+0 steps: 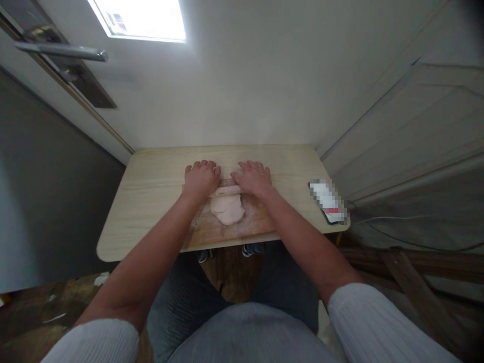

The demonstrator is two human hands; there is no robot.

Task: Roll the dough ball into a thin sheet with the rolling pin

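A flattened piece of pale dough (pixel 228 209) lies on a floured wooden board (pixel 242 233) near the table's front edge. Across the far part of the dough rests a rolling pin (pixel 229 190), whitened with flour; only its middle shows between my hands. My left hand (pixel 201 179) is closed over its left end, fingers bent forward. Over the other end lies my right hand (pixel 254 177), also closed, with the thumb pointing inward. Both ends of the pin are hidden under the hands.
The small wooden table (pixel 151 196) stands against a white door (pixel 245 91). A phone (pixel 327 201), blurred out, lies at its right edge. A metal door handle (pixel 62 50) juts out at upper left. Cables (pixel 423 247) run along the wall at right.
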